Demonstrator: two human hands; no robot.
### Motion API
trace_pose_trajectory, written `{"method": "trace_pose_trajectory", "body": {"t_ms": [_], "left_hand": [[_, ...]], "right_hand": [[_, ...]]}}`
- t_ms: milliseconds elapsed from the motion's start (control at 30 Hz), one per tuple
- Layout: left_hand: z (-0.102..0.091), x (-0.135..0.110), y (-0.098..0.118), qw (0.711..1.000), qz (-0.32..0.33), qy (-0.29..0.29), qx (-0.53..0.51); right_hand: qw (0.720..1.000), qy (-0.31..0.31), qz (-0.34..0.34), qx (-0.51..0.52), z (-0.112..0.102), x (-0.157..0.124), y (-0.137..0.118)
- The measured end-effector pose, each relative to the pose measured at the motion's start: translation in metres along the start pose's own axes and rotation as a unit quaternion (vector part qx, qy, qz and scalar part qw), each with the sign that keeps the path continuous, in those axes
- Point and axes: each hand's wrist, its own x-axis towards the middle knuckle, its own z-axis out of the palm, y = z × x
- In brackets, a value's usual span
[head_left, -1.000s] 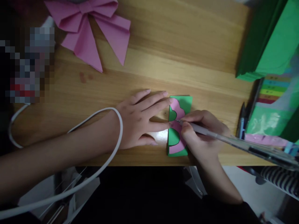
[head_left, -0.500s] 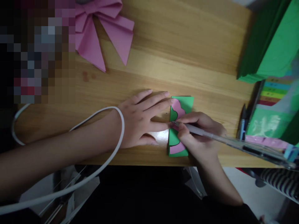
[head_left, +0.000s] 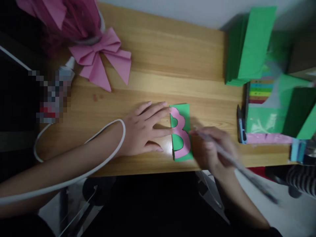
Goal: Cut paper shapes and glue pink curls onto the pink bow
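Note:
A folded green paper (head_left: 184,112) lies upright in view near the table's front edge. On its face is a pink scalloped shape (head_left: 185,148) with dark outlines along its inner curves. My left hand (head_left: 143,130) rests flat with fingers spread, two fingertips touching the paper's left edge. Just right of the paper, my right hand (head_left: 218,144) is closed around a slim pen (head_left: 238,164), its tip pointing left and lifted off the paper. Motion blurs the pen and that hand.
A white cable (head_left: 122,136) loops over my left forearm. At the upper left lie a pink paper bow (head_left: 98,52) and a partly pixelated tube (head_left: 58,95). On the right are stacked green papers (head_left: 255,42), a utility knife (head_left: 240,123) and a packet with coloured strips (head_left: 260,90).
My right hand has moved right with the pen, off the paper, uncovering the pink shape. My left hand stays on the paper's edge. The view has shifted, showing more of the table's back.

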Motion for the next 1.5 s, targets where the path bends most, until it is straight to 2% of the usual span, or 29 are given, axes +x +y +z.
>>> {"method": "trace_pose_trajectory", "body": {"t_ms": [67, 100, 167, 267, 367, 533, 700, 1067, 1167, 1267, 1367, 1500], "left_hand": [[-0.001, 0.000, 0.000, 1.000, 0.002, -0.003, 0.005], [-0.002, 0.000, 0.000, 1.000, 0.003, -0.005, 0.006], [-0.004, 0.001, 0.000, 1.000, 0.008, -0.010, 0.007], [-0.007, 0.002, -0.002, 1.000, 0.014, -0.015, 0.007], [-0.007, 0.002, -0.003, 1.000, 0.025, -0.002, 0.011], [-0.007, 0.000, -0.002, 0.999, 0.010, 0.036, 0.036], [-0.009, -0.001, -0.004, 0.996, -0.013, 0.027, 0.079], [-0.013, 0.001, -0.010, 0.989, 0.006, 0.032, 0.147], [-0.014, 0.000, -0.009, 0.985, -0.005, 0.079, 0.153], [-0.012, -0.002, -0.004, 0.987, 0.030, 0.109, 0.111], [-0.012, -0.001, 0.004, 0.990, 0.080, 0.088, 0.073], [-0.015, 0.001, 0.012, 0.991, 0.120, 0.022, 0.058]], "right_hand": [[0.988, -0.079, -0.106, -0.076, -0.007, -0.012, 0.006], [0.982, -0.094, -0.133, -0.098, -0.008, -0.017, 0.010], [0.972, -0.109, -0.157, -0.134, -0.006, -0.024, 0.015], [0.967, -0.095, -0.172, -0.159, 0.000, -0.028, 0.019], [0.968, -0.081, -0.175, -0.163, 0.003, -0.030, 0.017], [0.962, -0.101, -0.180, -0.177, 0.000, -0.030, 0.015], [0.959, -0.103, -0.188, -0.184, -0.002, -0.028, 0.016], [0.959, -0.119, -0.182, -0.179, -0.004, -0.029, 0.017], [0.961, -0.119, -0.180, -0.173, -0.004, -0.029, 0.017], [0.959, -0.117, -0.185, -0.178, -0.004, -0.027, 0.015], [0.960, -0.113, -0.179, -0.183, -0.003, -0.026, 0.014], [0.962, -0.101, -0.176, -0.183, -0.002, -0.024, 0.013]]}}
